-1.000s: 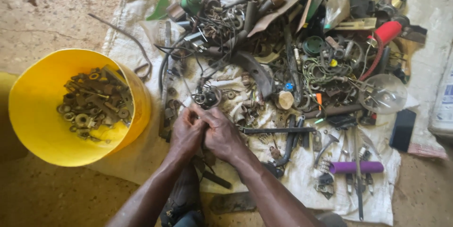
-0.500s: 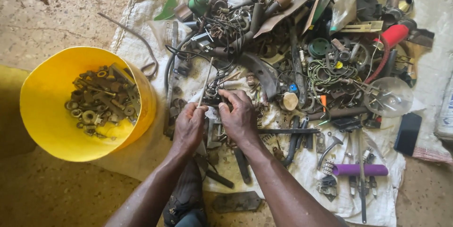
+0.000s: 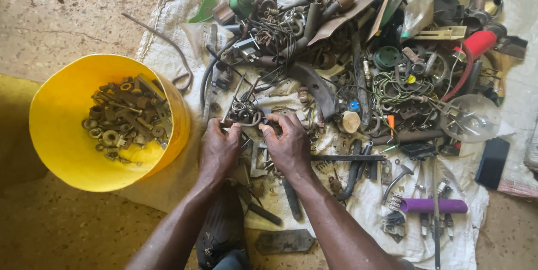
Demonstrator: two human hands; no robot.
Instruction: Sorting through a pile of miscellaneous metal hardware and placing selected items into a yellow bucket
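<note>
Both hands [image 3: 255,146] moved up, perhaps gripping one bracket [image 3: 246,118].

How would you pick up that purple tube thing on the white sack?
Grip the purple tube around its middle, coming straight down from above. It lies flat and on its side on the white sack, so its long round sides are open to fingers. Small metal bits crowd its left end, so the middle looks like the freer spot.

Both hands [image 3: 255,146] have moved up onto the tangled metal parts [image 3: 245,112].
</note>
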